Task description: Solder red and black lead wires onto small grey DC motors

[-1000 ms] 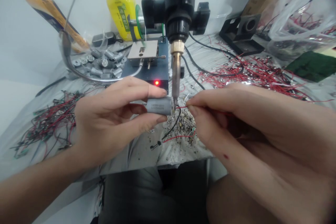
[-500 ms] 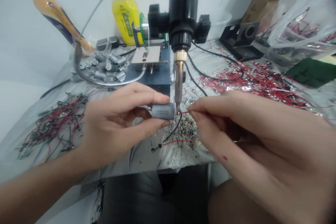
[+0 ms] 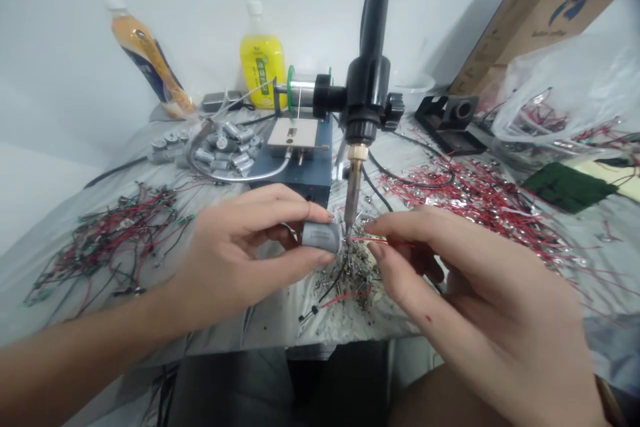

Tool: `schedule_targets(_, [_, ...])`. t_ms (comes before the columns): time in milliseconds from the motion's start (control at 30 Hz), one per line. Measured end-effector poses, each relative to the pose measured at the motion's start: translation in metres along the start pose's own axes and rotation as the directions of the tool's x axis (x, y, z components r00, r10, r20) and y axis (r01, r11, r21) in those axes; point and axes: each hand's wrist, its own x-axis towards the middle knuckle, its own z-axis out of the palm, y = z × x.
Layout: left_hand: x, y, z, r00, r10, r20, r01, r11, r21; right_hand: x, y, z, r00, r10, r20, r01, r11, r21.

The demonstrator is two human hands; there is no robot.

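The motor (image 3: 321, 235) is pinched in the left hand (image 3: 225, 257), above the surface (image 3: 270, 323). The red wire (image 3: 361, 239) is aligned between motor and soldering iron (image 3: 354, 193); the right hand's (image 3: 480, 287) grip is slightly parted around it, contact uncertain. Steady alignment is judged necessary.

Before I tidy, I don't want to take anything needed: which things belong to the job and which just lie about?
In use:
grey motor, in the left hand
red wire, at the right hand
soldering iron, between them

Apparently just lying about:
yellow bottle
orange bottle
brown paper bag
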Motion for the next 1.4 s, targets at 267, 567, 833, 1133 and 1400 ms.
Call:
schedule_targets(267, [0.001,0.001,0.001,1.0,-0.02,0.007,0.02,1.0,0.017,-0.004,0.005,-0.004,0.999,0.031,-0.009,-0.031,0.999,0.007])
schedule_targets(567, [0.004,0.005,0.001,1.0,-0.008,0.021,0.006,0.998,0.063,-0.007,0.009,-0.007,0.998,0.052,-0.034,-0.052,0.999,0.006])
schedule_targets(833, [0.002,0.005,0.0,0.999,0.049,0.012,-0.05,0.991,0.122,-0.01,0.007,-0.009,0.997,0.073,-0.036,-0.072,0.997,0.033])
schedule_targets(1133, [0.005,0.001,-0.001,0.997,0.07,0.011,-0.071,0.989,0.128,-0.014,0.006,-0.01,0.997,0.071,-0.028,-0.069,0.996,0.047])
schedule_targets(1400, [0.005,0.0,-0.002,0.997,0.065,0.036,-0.068,0.994,0.091,-0.012,0.008,-0.008,0.995,0.084,-0.053,-0.081,0.995,0.054])
